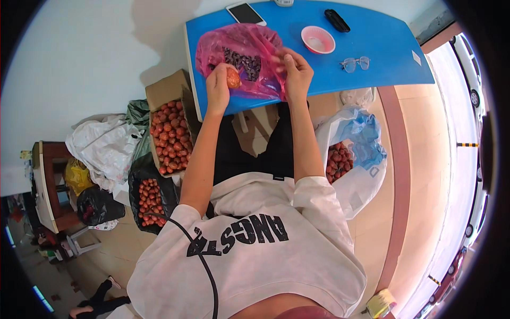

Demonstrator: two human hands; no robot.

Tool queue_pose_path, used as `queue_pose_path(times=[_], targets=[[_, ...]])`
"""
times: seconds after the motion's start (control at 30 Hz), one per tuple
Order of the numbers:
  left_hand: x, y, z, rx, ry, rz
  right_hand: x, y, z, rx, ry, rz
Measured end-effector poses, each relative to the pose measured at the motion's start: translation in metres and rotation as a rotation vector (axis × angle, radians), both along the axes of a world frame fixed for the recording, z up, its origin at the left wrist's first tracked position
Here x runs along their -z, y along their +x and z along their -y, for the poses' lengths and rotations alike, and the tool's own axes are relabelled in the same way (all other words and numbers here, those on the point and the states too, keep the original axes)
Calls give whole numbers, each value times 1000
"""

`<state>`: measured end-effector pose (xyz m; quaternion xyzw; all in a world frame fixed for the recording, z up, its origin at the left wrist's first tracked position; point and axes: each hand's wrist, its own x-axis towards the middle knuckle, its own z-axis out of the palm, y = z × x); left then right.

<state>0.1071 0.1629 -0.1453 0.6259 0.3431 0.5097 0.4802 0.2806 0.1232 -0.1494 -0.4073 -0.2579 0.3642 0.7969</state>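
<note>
My left hand [218,89] is closed around a round orange-red fruit [233,78] with a mottled skin. It is over the near left part of a crumpled pink plastic bag [210,50], which lies spread on the blue table [340,69]. Inside the bag is a heap of small dark scraps [249,65]. At the bag's right edge, my right hand [297,74] has its fingers curled together, slightly blurred. Whatever is between those fingertips is too small to tell.
On the table are a pink bowl [319,40], eyeglasses [355,64], a black case [337,21] and a phone [246,14]. Below left, a cardboard box [167,87] and a black bag [170,194] hold red fruits. A white-blue bag [366,175] with more fruits is at right.
</note>
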Motion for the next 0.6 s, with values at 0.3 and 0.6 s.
queue_pose_path(times=[0.3,0.6], targets=[[2,-3,9,77,-188,218,-14,18,25,95,-21,78],[-20,-8,23,156,-182,264,-96,149,34,208,-569,1137]])
